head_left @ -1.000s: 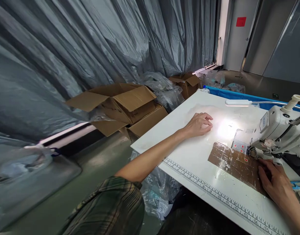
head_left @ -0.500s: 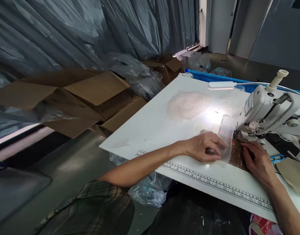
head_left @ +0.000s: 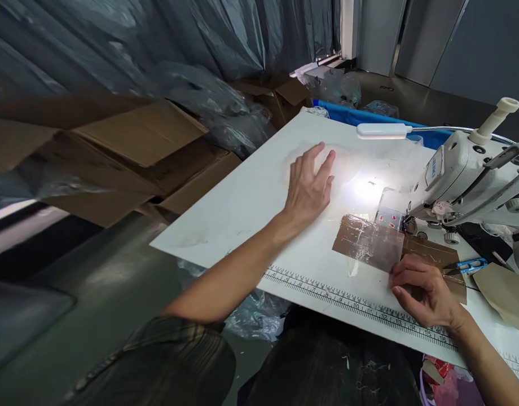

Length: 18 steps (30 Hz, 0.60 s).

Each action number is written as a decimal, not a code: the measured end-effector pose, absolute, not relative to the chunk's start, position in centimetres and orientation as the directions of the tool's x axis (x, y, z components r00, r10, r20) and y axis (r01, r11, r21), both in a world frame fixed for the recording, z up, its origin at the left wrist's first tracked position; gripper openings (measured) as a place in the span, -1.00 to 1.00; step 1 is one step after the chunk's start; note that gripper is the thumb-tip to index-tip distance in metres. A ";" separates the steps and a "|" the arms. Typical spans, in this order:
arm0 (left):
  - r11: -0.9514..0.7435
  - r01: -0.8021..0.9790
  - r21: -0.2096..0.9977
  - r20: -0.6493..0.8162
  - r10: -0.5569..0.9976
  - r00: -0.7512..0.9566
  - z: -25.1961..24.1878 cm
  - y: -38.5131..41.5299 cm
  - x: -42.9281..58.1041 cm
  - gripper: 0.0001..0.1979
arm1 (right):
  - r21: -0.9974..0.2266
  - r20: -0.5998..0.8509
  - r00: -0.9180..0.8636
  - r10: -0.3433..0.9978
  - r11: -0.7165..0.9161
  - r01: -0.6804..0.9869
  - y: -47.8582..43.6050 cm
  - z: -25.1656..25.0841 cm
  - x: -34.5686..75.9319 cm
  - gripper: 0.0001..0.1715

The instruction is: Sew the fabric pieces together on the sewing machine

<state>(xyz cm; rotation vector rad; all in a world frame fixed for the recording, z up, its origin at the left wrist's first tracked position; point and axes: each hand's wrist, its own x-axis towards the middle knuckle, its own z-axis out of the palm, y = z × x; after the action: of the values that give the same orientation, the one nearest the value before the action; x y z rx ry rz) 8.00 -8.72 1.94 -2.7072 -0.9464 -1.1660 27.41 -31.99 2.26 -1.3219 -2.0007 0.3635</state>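
My left hand (head_left: 309, 181) is over the white table (head_left: 242, 208), its fingers spread and nothing in them. Near the table's front edge, my right hand (head_left: 424, 290) has its fingers curled together at the lower edge of a clear plastic piece. Whether it pinches that piece is too small to tell. Brown sheet material (head_left: 359, 241) lies flat under the clear plastic, and a second brown part (head_left: 437, 256) extends right, beneath the sewing machine (head_left: 458, 175). A clear strip with red marks (head_left: 387, 217) lies beside the needle area.
Blue thread snips (head_left: 471, 265) and a beige piece (head_left: 502, 293) lie right of my right hand. A lamp (head_left: 382, 131) lights the table. Printed ruler markings (head_left: 348, 299) run along the front edge. Open cardboard boxes (head_left: 145, 132) and plastic bags (head_left: 209, 101) stand at the left.
My left hand has moved away from the machine, up and left, and its fingers have spread. My right hand has come down and left. The brown material now shows more fully. The view has shifted slightly.
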 end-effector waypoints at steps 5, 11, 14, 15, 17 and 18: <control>-0.931 0.329 0.155 0.595 0.354 0.722 1.2 -13.2 9.7 -0.64 | -0.658 0.530 0.000 0.848 0.411 0.631 -31.8 2.7 27.6 -0.65; -0.950 0.181 0.255 0.455 0.283 0.844 -0.3 -14.8 10.7 -0.72 | -0.685 0.521 0.233 0.821 0.238 0.689 -31.6 2.2 28.0 -0.51; -0.951 0.086 0.297 0.501 0.232 0.834 0.2 -15.1 10.6 -0.77 | -0.720 0.493 0.327 0.806 0.166 0.674 -31.7 1.5 28.5 -0.52; -0.954 0.044 0.295 0.521 0.199 0.830 0.4 -15.7 10.5 -0.77 | -0.737 0.471 0.341 0.813 0.150 0.660 -31.7 1.3 28.7 -0.57; -0.952 -0.080 0.297 0.545 0.100 0.832 0.9 -17.6 10.5 -0.77 | -0.792 0.396 0.325 0.859 0.141 0.593 -31.7 1.1 29.0 -0.65; -0.928 -0.192 0.318 0.565 0.023 0.825 1.1 -18.7 10.5 -0.78 | -0.835 0.344 0.291 0.893 0.149 0.530 -31.8 1.2 29.1 -0.56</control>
<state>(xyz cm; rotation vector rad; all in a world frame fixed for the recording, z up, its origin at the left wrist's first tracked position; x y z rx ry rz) 10.52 -18.66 1.08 -3.3485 0.1615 -1.0447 29.05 -31.80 1.17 -1.5142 -1.3704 0.4357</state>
